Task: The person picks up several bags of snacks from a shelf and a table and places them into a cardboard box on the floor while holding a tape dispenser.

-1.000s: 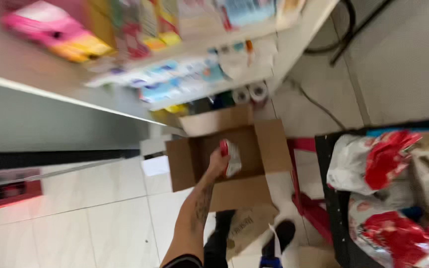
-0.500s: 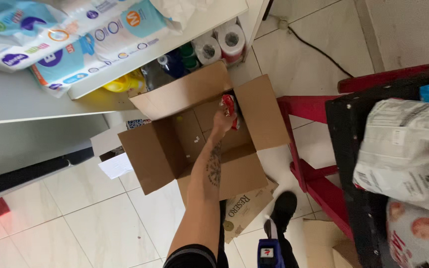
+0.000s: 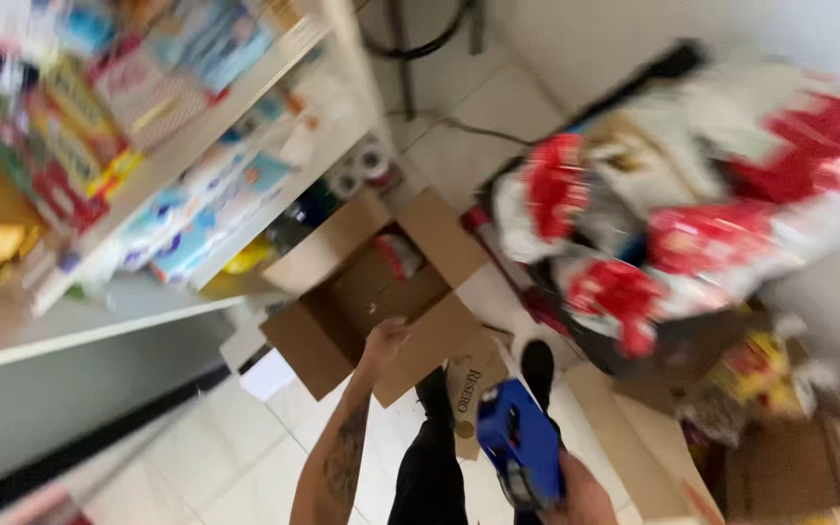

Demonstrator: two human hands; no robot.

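**Box open on floor, one hand at its flap, labeller gripped in the other**

Box (image 3: 381,292), brown cardboard with all four flaps spread, is seen at the centre of the frame, set on pale floor tiles (image 3: 235,457) beside a shelf unit (image 3: 196,146). A red-and-white packet (image 3: 401,255) is left lying inside, toward the upper right corner of the box. The left hand (image 3: 386,338) is held over the lower flap, just below the opening, with the tattooed forearm running up from the bottom of the frame; whether the fingers are curled or spread cannot be told through the blur. The right hand (image 3: 576,491) is seen at the bottom edge, closed around a blue labeller (image 3: 520,442), well apart from the box and lower right of it. The left hand is plainly the nearer of the two to the packet, which lies up and slightly right of it, its long axis roughly along the line of the arm. A second flattened carton (image 3: 469,384) is propped just below the box, by a dark shoe (image 3: 537,365). Bright packages are stacked on the shelves at upper left, paper rolls (image 3: 362,165) on the lowest one. Red-and-white sacks (image 3: 673,214) are piled on a cart at right, blurred by camera motion.
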